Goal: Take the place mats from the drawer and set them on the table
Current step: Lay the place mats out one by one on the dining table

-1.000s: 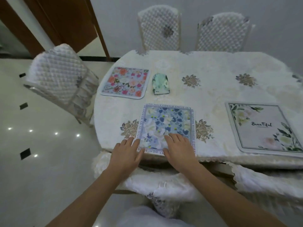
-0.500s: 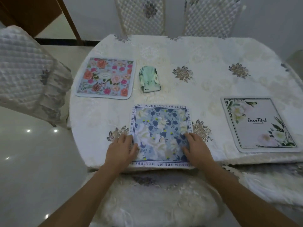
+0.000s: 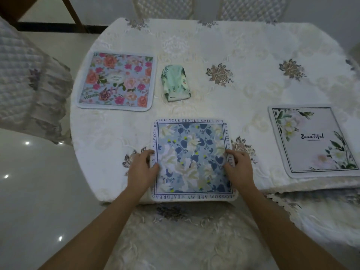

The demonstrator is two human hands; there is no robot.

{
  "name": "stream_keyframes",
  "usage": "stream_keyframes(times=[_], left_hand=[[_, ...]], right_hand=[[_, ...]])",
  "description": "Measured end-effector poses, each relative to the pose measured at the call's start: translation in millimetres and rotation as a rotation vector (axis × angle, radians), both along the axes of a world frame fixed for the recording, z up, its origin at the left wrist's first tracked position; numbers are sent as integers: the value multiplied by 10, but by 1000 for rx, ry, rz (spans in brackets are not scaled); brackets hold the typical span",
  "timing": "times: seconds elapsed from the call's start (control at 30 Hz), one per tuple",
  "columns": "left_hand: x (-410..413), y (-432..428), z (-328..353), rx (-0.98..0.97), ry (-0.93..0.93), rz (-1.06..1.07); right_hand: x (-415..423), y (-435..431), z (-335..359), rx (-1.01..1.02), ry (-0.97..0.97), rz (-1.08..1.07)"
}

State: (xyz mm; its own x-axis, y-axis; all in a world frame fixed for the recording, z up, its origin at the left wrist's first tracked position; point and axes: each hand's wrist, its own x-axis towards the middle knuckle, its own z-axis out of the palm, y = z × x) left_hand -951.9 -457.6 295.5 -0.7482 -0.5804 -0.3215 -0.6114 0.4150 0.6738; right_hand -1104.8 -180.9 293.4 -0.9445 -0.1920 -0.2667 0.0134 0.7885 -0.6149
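Three place mats lie flat on the table [image 3: 243,55], which has a cream embroidered cloth. A blue-and-white floral mat [image 3: 191,152] with lettering round its border sits at the near edge. My left hand [image 3: 143,170] pinches its left edge, thumb on top. My right hand [image 3: 239,168] grips its right edge the same way. A pink-flowered mat [image 3: 116,80] lies at the far left. A pale mat reading "Beautiful" [image 3: 311,141] lies at the right edge. No drawer is in view.
A green tissue pack [image 3: 175,82] lies between the pink mat and the table's middle. Quilted chairs stand at the left [image 3: 25,78] and behind the table [image 3: 163,6]. A covered chair seat [image 3: 175,236] is right below my arms. Shiny floor lies left.
My hands slid apart from the mat's near edge to its left and right sides. The view moved closer and looks more steeply down.
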Motion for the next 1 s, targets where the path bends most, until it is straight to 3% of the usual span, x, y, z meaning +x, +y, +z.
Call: stream_keyframes(times=[0.27, 0.67, 0.87, 1.0], left_hand=[[56, 28, -47, 164, 53, 123], [-225, 17, 224, 33, 202, 160], [-154, -77, 34, -1, 25, 40], [-85, -93, -49, 45, 9, -2]], right_hand=[[-93, -45, -54, -79, -47, 92], [-507, -166, 160, -154, 145, 222], [-514, -98, -13, 34, 47, 327], [-447, -70, -8, 29, 67, 333]])
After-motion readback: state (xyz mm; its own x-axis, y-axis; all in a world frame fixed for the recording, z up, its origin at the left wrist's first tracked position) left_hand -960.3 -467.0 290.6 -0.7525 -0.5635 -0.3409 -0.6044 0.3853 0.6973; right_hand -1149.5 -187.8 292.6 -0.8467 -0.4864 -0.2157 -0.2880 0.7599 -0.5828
